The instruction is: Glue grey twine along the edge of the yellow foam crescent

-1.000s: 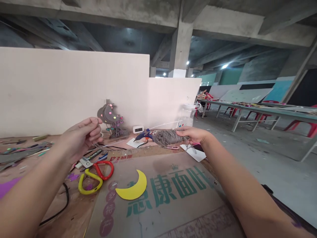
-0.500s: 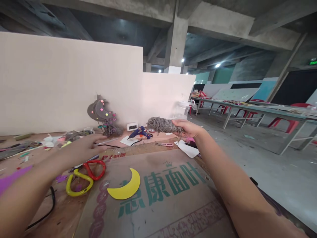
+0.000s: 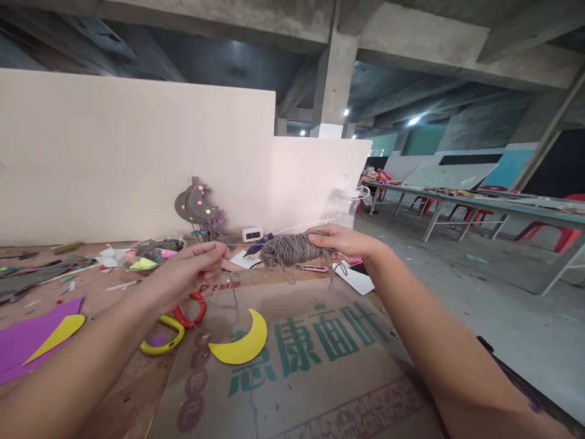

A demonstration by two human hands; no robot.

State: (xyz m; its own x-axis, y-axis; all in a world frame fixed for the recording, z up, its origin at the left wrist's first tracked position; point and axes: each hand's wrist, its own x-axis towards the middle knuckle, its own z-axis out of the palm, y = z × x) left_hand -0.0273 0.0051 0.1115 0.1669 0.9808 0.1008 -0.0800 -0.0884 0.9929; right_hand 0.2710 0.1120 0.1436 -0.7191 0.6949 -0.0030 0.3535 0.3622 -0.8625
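Observation:
Wrapped round the right end of a grey yarn bundle (image 3: 295, 249), my right hand (image 3: 336, 241) holds it above the far edge of the cardboard (image 3: 311, 378). My left hand (image 3: 205, 265) is pinched on a thin strand of the grey yarn, which hangs in a loop over the cardboard. A yellow crescent (image 3: 244, 344) lies flat on the cardboard. Scissors with one red and one yellow handle (image 3: 164, 347) lie below my left hand, partly behind my forearm.
Behind stand a grey moon decoration with coloured balls (image 3: 201, 207), a small white clock (image 3: 252, 234) and a clear jar (image 3: 345, 210). A blue glue gun (image 3: 258, 245) is partly hidden by the yarn. Purple foam (image 3: 27, 341) lies left. A pink cutter (image 3: 311, 268) lies beyond the cardboard.
My left hand has come up and right, and now pinches a yarn strand. My right hand has brought the bundle slightly lower and nearer. The view has turned a little left.

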